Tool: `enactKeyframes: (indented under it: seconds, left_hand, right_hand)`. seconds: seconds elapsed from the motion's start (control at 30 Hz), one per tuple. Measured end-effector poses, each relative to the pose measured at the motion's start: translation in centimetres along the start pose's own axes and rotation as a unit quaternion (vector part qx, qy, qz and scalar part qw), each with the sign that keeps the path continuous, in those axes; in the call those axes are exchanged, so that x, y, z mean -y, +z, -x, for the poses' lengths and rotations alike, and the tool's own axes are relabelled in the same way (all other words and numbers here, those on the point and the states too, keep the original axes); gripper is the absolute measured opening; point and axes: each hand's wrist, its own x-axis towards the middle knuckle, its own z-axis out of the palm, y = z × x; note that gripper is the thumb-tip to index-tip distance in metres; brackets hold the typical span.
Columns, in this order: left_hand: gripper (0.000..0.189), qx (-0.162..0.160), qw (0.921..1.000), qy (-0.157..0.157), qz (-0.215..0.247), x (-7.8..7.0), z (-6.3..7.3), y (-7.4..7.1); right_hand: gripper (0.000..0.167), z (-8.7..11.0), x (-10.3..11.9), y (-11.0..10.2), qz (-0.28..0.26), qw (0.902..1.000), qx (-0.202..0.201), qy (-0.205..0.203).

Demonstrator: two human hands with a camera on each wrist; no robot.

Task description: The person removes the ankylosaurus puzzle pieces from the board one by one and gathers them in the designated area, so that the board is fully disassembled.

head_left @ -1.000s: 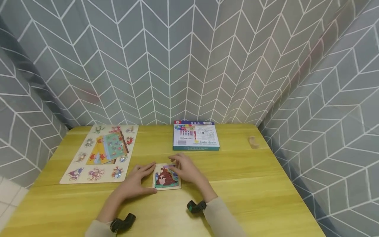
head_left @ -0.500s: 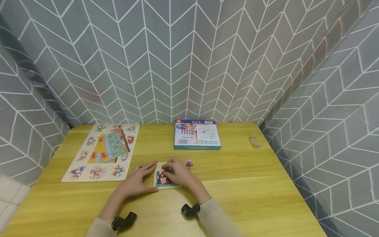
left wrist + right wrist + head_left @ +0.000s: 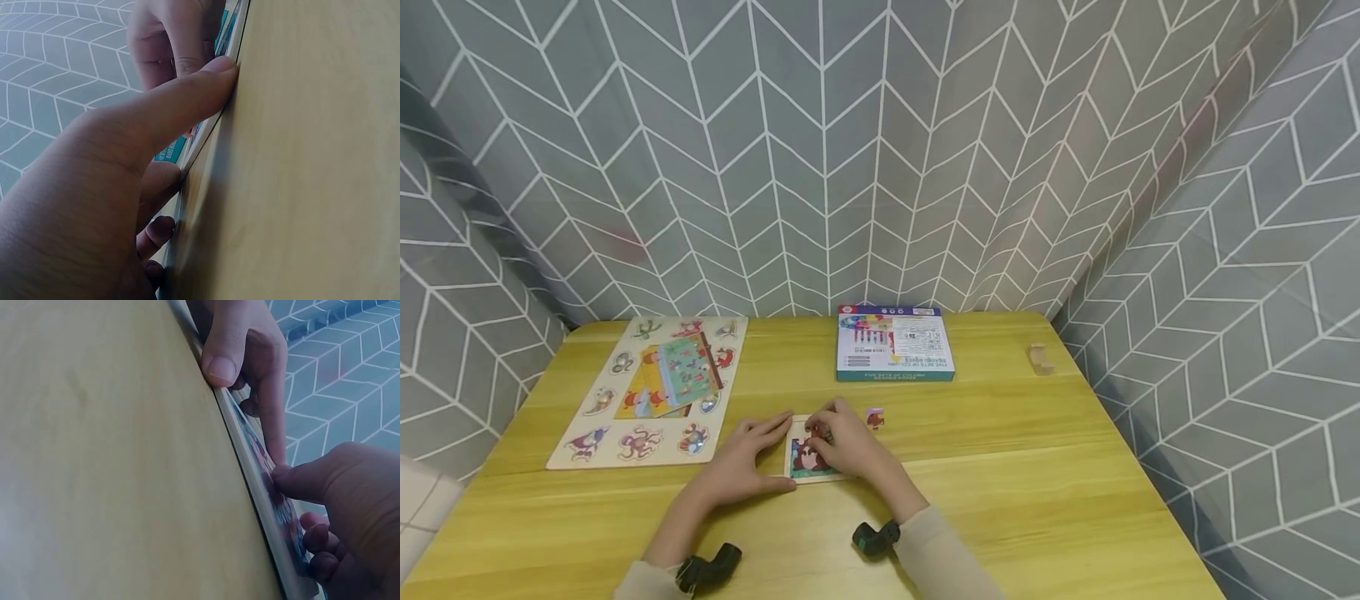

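Note:
A small jigsaw puzzle in a pale wooden tray (image 3: 787,457) lies flat on the table, its picture brown and green. My left hand (image 3: 739,467) holds the tray at its left side, thumb at the near corner and index finger at the far one. Over the right part of the picture, my right hand (image 3: 856,446) pinches a brown puzzle piece (image 3: 820,431) between thumb and index finger; much of the piece is hidden. In the right wrist view the thumb (image 3: 300,479) is down at the puzzle's surface. A loose purple and brown puzzle piece (image 3: 875,418) lies right of the tray.
Toward the back left lies a large board (image 3: 602,454) printed with sea animals, with picture cards (image 3: 685,371) on it. A boxed set (image 3: 895,346) stands behind the tray. A small wooden piece (image 3: 1040,359) sits near the right edge; patterned curtains (image 3: 820,167) surround the table.
The purple piece has moved from the tray's top, in my right hand, to the table on the right. My right hand let it go and returned over the picture. The left hand stays put.

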Motion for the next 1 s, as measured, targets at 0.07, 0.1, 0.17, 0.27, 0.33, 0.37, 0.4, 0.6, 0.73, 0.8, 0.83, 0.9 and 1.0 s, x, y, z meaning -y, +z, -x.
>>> enactKeyframes:
  seconds: [0.07,0.1,0.17,0.27,0.33,0.37,0.4,0.6,0.73,0.8,0.83,0.9,1.0]
  left_hand:
    - [0.105,-0.002,1.0000,0.002,-0.002,-0.05,0.04,-0.10]
    - [0.105,-0.002,1.0000,0.004,-0.004,-0.06,0.07,-0.14]
    - [0.105,-0.003,1.0000,0.005,-0.005,-0.07,0.12,-0.22]
    - [0.105,-0.004,1.0000,0.006,-0.006,0.00,0.18,-0.26]
    - [0.104,-0.004,1.0000,0.004,-0.005,0.05,0.20,-0.24]
    - [0.104,-0.004,1.0000,0.001,-0.004,0.08,0.22,-0.21]
    - [0.104,-0.003,1.0000,-0.001,-0.003,0.09,0.24,-0.16]
    - [0.104,0.005,1.0000,-0.002,0.001,0.20,0.56,0.13]
    - [0.104,0.008,1.0000,0.000,-0.002,0.31,0.83,0.16]
    - [0.104,0.006,1.0000,0.000,-0.003,0.35,0.86,0.12]
    - [0.104,0.005,1.0000,0.002,-0.001,0.33,0.81,0.09]
    - [0.103,0.004,1.0000,0.003,0.000,0.25,0.63,0.06]
    - [0.103,0.004,1.0000,0.007,0.003,0.10,0.26,0.03]
  right_hand:
    - [0.022,0.01,0.18,-0.05,0.009,0.9999,-0.005,-0.002]
    - [0.022,0.00,0.30,-0.10,0.014,0.9999,-0.007,-0.003]
    - [0.022,-0.02,0.47,-0.18,0.024,0.9997,-0.009,-0.004]
    - [0.021,-0.09,0.60,-0.29,0.033,0.9994,-0.009,-0.006]
    - [0.020,-0.13,0.53,-0.35,0.033,0.9994,-0.006,-0.008]
    - [0.021,-0.13,0.48,-0.38,0.033,0.9994,-0.004,-0.008]
    - [0.022,-0.10,0.42,-0.41,0.031,0.9995,0.000,-0.007]
    - [0.026,0.26,0.21,-0.30,0.020,0.9997,0.013,-0.008]
    - [0.028,0.35,0.20,-0.10,0.015,0.9997,0.018,-0.012]
    - [0.030,0.33,0.18,-0.14,0.014,0.9996,0.020,-0.013]
    - [0.031,0.31,0.15,-0.22,0.014,0.9996,0.020,-0.012]
    - [0.032,0.28,0.11,-0.45,0.016,0.9996,0.020,-0.010]
    - [0.032,0.16,0.03,-0.80,0.026,0.9995,0.015,-0.007]
